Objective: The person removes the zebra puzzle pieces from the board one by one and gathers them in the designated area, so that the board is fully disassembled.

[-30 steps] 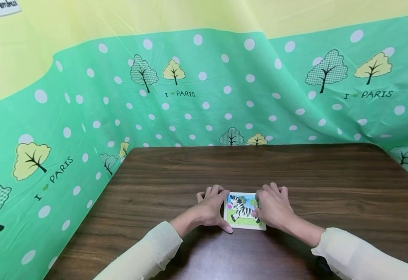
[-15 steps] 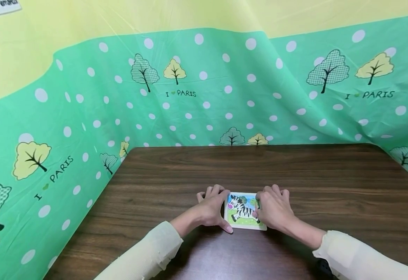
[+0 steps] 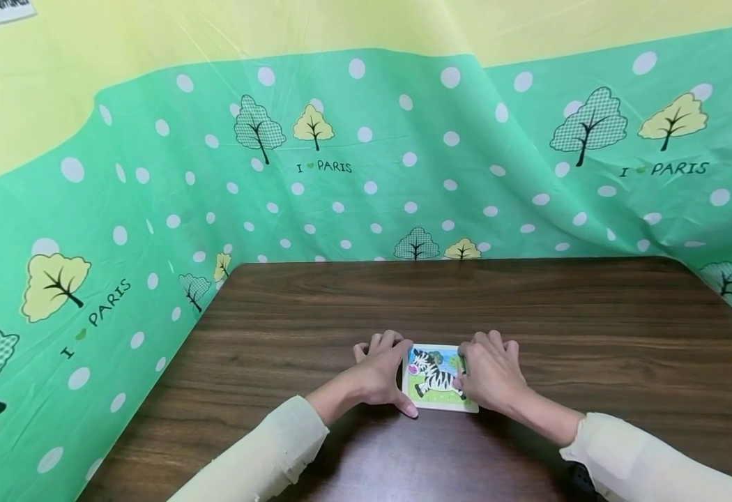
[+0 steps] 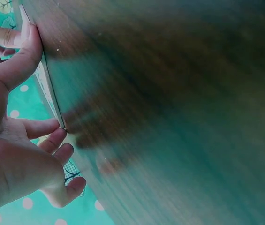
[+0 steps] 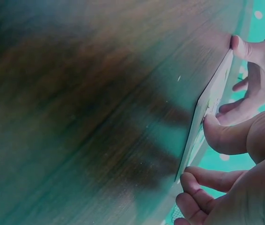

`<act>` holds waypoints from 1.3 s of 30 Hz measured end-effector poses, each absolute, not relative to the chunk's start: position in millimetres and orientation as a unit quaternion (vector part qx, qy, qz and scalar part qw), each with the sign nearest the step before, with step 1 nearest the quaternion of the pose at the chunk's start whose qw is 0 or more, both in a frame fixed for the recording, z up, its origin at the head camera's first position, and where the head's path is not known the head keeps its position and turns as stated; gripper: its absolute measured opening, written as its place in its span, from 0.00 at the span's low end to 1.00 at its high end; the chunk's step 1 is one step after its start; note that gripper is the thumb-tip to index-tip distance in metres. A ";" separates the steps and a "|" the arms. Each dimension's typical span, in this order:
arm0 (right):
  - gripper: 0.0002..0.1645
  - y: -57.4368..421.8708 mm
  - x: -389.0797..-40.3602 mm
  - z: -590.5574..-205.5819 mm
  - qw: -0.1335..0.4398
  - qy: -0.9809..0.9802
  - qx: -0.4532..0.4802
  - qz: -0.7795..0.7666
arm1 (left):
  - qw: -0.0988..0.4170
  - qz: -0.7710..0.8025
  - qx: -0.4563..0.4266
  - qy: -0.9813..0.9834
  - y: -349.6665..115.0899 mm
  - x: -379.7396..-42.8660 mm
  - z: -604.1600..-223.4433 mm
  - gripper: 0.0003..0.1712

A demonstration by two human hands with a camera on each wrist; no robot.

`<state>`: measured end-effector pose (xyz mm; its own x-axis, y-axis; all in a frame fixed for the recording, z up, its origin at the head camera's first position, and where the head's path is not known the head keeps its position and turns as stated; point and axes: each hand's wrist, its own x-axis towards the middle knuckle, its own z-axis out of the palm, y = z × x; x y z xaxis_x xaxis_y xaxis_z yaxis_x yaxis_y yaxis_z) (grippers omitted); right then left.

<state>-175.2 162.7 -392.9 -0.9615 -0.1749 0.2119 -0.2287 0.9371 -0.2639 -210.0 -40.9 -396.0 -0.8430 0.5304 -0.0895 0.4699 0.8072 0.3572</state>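
A small flat zebra puzzle (image 3: 435,376) with a white border lies on the wooden table, between the two hands. My left hand (image 3: 378,373) spans its left side, thumb at the near corner and forefinger at the far corner. Seen from the left wrist, the edge of the puzzle (image 4: 51,96) runs between that thumb and forefinger. My right hand (image 3: 491,369) grips the right side, covering part of the picture. In the right wrist view its thumb (image 5: 214,133) rests on the printed face, while curled fingers (image 5: 195,180) meet the edge.
The brown wood-grain table (image 3: 316,300) extends behind and to both sides of the hands. A green and yellow cloth (image 3: 341,202) with trees and white dots hangs along the back and sides. A dark band (image 3: 582,481) shows below the right sleeve.
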 end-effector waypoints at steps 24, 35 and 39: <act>0.31 163.8 -184.1 -394.3 0.016 -0.965 0.064 0.253 | 0.088 0.158 0.261 0.948 -40.8 -210.1 -395.8 0.61; 0.34 167.6 -189.6 -392.1 -0.019 -0.958 0.045 0.281 | 0.090 0.159 0.259 0.948 -39.9 -209.6 -394.5 0.62; 0.35 168.3 -191.3 -391.3 -0.026 -0.956 0.044 0.287 | 0.089 0.157 0.258 0.949 -39.7 -209.9 -394.8 0.63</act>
